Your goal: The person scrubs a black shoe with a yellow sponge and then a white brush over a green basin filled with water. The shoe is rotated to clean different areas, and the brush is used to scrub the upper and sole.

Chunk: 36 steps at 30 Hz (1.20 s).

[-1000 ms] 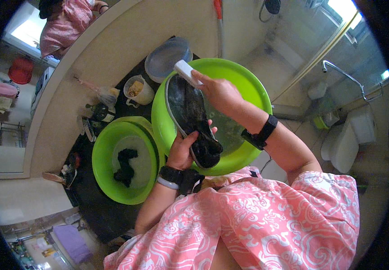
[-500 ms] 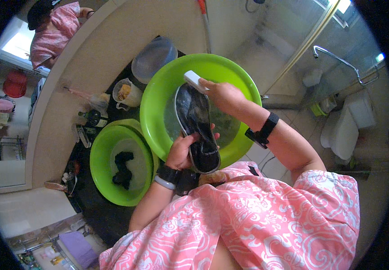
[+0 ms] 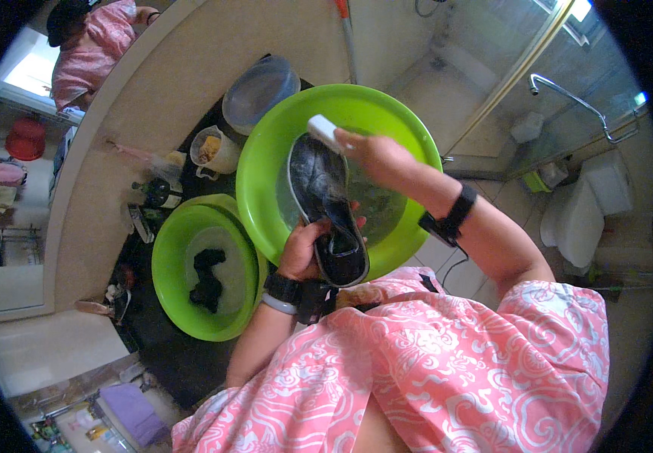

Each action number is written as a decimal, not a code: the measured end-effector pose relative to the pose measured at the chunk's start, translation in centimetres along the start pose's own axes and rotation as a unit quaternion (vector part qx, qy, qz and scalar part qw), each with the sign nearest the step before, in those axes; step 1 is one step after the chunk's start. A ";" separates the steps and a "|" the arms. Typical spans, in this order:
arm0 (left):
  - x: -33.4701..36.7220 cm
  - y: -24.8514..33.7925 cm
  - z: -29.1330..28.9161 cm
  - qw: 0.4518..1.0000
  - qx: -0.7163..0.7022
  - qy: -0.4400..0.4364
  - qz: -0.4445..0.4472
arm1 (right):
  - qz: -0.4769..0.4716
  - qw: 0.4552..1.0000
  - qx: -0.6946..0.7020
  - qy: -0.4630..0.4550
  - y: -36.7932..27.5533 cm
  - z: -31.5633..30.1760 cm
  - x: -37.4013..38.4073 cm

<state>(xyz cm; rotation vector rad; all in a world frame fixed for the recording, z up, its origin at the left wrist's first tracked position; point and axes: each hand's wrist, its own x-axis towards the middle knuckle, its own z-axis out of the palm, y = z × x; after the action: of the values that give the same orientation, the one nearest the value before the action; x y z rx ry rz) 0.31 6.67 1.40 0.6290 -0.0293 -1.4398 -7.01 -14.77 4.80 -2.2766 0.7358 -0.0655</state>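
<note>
My left hand (image 3: 300, 253) is closed around the middle of a black shoe (image 3: 313, 181) with a pale sole edge. The shoe is tilted over a large green basin (image 3: 255, 189) that has water in it. In my right hand (image 3: 383, 158), slightly blurred, is a white scrub brush (image 3: 323, 130), close to the shoe's toe end. Its bristles are hidden, and I cannot tell whether they touch the shoe. Left of it, a smaller green basin (image 3: 169, 294) holds pale water and a dark, wet item (image 3: 207, 281) whose kind I cannot make out.
Beyond the basins stand a clear plastic tub (image 3: 262, 90) and a white jug (image 3: 221, 155). A dark bottle (image 3: 162, 194) lies near the wall on the black counter (image 3: 160, 362). To the right are a toilet (image 3: 579, 219) and a glass shower screen (image 3: 511, 72).
The shoe has tipped a little to the left and up in my left hand. My right hand and the brush have shifted slightly, and the view itself has moved a bit.
</note>
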 end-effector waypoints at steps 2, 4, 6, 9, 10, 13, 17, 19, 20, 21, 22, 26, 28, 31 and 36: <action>0.2 0.3 -0.3 0.999 0.019 0.012 0.024 | -0.012 0.997 -0.041 -0.065 -0.1 0.4 -2.6; 0.2 0.6 -0.6 0.999 0.028 0.030 0.033 | 0.055 0.983 0.032 -0.170 -0.4 0.7 -5.4; 0.0 0.6 -0.8 0.994 0.036 0.099 0.026 | 0.042 0.988 0.054 -0.138 -0.8 0.7 -6.3; 0.0 0.3 -0.7 0.999 0.005 0.004 0.051 | -0.010 0.994 -0.087 -0.058 -1.6 0.5 -4.1; -0.1 0.2 -0.6 0.998 0.028 0.030 0.042 | -0.005 0.998 -0.064 -0.008 -1.7 0.5 -3.3; -0.2 0.2 -0.7 0.998 0.036 0.030 0.041 | 0.027 0.999 0.044 -0.017 -2.2 0.4 -2.8; -0.2 0.7 -1.0 0.998 0.015 0.031 0.049 | 0.043 0.986 0.092 -0.131 -2.0 0.1 -6.9; -0.3 0.8 -1.0 0.998 0.019 0.033 0.051 | 0.039 0.989 0.059 -0.132 -2.0 -0.2 -7.9; -0.4 0.7 -0.9 0.998 0.018 0.032 0.057 | 0.032 0.991 0.039 -0.121 -2.2 -0.4 -7.6; -0.4 0.5 -0.7 0.997 0.019 0.029 0.064 | 0.024 0.994 0.018 -0.109 -2.1 -0.5 -7.2; -0.4 0.3 -0.6 0.998 0.011 0.021 0.063 | 0.006 0.999 0.031 -0.038 -2.2 -0.5 -6.1; -0.4 0.4 -0.5 0.998 0.001 0.001 0.060 | -0.046 0.965 0.259 0.013 -2.3 0.8 -2.5; -0.3 1.0 -0.8 0.998 0.003 -0.013 0.067 | -0.012 0.937 0.347 -0.021 -2.4 1.9 -3.5; -0.2 1.7 -1.5 0.996 0.005 -0.018 0.088 | -0.036 0.902 0.429 -0.043 -2.8 3.0 -8.3; 0.2 1.2 -1.5 0.995 0.044 0.008 0.088 | 0.036 0.937 0.343 -0.048 -4.2 1.1 -7.0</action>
<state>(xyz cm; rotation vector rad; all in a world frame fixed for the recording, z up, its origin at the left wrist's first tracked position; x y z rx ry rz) 1.96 7.09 0.56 0.6934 -0.1334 -1.2673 -10.55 -8.00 7.91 -1.5729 0.6204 -0.1508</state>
